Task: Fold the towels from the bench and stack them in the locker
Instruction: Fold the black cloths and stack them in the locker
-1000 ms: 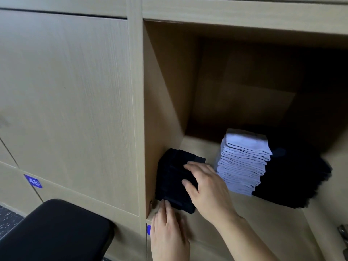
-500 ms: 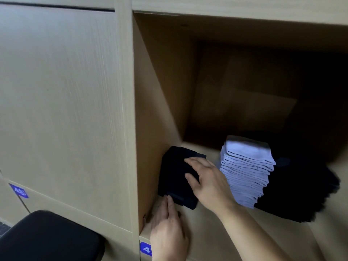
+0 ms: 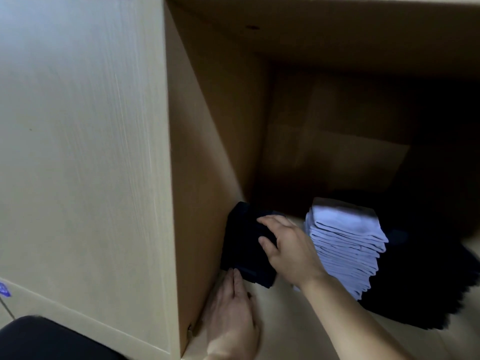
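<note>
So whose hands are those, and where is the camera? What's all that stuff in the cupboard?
The camera sits on a person's head and looks down, so you see their own two hands. There is only this one view. They reach into an open locker. The right hand presses flat on top of dark folded towels by the locker's left wall. The left hand lies on the locker floor, its straight fingers touching the towels' front edge. Neither hand grips anything. Beside them stands a stack of pale folded towels, and a dark pile lies further right.

The locker floor (image 3: 298, 323) bears dark towels (image 3: 242, 246), white stack (image 3: 346, 245), black pile (image 3: 428, 281).
</note>
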The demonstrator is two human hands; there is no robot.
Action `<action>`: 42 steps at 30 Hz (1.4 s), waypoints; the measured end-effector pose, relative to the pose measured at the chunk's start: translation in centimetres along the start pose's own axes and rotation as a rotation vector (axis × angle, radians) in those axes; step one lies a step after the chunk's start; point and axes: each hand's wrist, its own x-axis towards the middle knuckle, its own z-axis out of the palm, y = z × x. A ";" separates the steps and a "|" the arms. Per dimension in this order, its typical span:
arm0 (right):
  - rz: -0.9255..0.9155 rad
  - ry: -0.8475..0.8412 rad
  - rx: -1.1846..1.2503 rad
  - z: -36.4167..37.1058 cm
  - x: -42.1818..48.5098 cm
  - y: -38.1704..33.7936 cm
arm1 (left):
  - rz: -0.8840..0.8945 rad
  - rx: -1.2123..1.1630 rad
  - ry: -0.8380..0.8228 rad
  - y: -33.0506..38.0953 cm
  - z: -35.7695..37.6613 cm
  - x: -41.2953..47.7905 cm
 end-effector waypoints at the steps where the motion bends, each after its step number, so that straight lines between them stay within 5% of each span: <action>1: 0.000 0.001 0.001 0.0 0.1 0.1 | 0.009 -0.008 0.002 0.1 0.1 0.2; 26: 0.086 -0.070 -0.057 -0.9 1.1 -1.0 | 0.120 -0.024 -0.141 0.8 -4.2 -0.8; 35: 0.244 -0.088 -0.167 -8.1 -4.1 -6.8 | 0.247 0.081 0.090 3.2 -15.5 -11.2; 42: 0.135 -0.168 -0.105 -12.9 -11.6 -17.1 | 0.129 0.147 0.270 1.2 -23.5 -23.2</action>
